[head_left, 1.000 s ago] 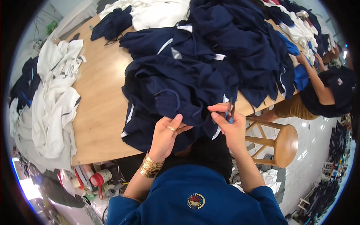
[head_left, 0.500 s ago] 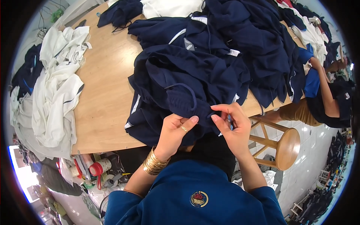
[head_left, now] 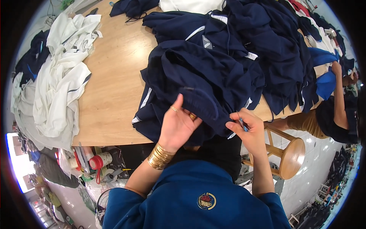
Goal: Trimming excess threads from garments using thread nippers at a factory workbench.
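A navy garment (head_left: 213,72) with a gathered, elastic-looking waistband and a drawcord lies bunched at the table's near edge. My left hand (head_left: 177,128), wearing gold rings and bangles, is turned palm up against the waistband. One finger points away from me and the others are partly hidden at the cloth. To its right, my right hand (head_left: 248,128) pinches the edge of the waistband between thumb and fingertips. A small blue tool (head_left: 243,124) is tucked in the same hand; its kind is mostly hidden by the fingers.
More navy garments (head_left: 274,49) are heaped behind and to the right. White garments (head_left: 63,91) lie along the left of the wooden table (head_left: 110,76). A wooden stool (head_left: 292,158) stands at the right, near another person (head_left: 339,114) handling blue cloth (head_left: 326,84).
My left hand has turned palm up and loosened from its thumb grip on the waistband. My right hand keeps its pinch. The view has shifted slightly, and the other person's blue cloth has moved.
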{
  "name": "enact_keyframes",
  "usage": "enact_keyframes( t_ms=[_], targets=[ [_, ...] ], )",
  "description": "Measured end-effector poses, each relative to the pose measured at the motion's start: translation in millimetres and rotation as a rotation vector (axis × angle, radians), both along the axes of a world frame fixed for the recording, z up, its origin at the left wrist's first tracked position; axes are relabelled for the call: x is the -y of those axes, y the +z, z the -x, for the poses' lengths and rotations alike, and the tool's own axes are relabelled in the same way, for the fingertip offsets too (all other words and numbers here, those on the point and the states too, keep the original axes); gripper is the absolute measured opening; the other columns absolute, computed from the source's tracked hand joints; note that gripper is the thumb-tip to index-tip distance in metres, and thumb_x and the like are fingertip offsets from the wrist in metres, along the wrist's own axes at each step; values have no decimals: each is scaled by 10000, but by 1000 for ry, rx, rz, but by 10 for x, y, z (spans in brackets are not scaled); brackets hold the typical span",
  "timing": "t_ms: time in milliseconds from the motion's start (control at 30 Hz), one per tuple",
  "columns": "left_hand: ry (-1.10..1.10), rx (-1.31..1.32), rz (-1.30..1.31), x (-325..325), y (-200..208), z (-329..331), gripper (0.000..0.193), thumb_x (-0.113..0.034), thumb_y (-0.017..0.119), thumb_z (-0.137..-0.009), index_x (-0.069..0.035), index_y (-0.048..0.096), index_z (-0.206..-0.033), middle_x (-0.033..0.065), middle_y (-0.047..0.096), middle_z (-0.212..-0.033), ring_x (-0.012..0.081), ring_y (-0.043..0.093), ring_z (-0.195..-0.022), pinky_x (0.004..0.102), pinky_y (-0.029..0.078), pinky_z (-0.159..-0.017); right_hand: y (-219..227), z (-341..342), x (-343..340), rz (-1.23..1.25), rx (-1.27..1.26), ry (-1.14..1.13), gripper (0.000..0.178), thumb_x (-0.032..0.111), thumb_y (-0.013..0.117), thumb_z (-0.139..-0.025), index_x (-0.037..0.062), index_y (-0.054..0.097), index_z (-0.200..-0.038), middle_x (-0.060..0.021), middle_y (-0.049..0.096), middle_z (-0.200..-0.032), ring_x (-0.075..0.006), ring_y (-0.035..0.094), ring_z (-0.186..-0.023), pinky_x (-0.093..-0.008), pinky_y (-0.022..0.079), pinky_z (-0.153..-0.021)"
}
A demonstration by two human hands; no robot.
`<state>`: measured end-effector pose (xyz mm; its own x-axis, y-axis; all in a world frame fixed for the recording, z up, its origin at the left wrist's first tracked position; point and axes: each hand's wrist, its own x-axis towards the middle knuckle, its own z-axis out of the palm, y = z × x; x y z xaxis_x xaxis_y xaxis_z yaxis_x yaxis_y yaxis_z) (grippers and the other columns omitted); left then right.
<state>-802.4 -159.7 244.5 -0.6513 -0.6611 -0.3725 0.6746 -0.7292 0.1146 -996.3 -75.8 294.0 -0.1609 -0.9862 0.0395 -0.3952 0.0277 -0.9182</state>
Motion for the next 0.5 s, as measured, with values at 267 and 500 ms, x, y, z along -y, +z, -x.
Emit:
enact_keyframes(
  t_ms=[267, 500],
  targets=[
    [92, 47, 261, 157, 85, -217, 595, -468, 284, -989, -1, 396, -1340, 154, 516, -1306, 299, 513, -1178, 448, 383, -1013, -75, 185, -133, -130, 183, -144, 143, 43, 709, -749, -30, 615, -829, -2, 451, -675, -85, 420, -654, -221, 324, -601],
    [56, -134, 357, 90, 180, -204, 714, -537, 216, -970, 33, 299, -1392, 188, 440, -1374, 344, 428, -1262, 488, 319, -1053, -108, 228, -198, -170, 162, -191, 128, 57, 688, -771, -34, 610, -816, 5, 457, -686, -79, 434, -677, -218, 332, -627]
  ],
)
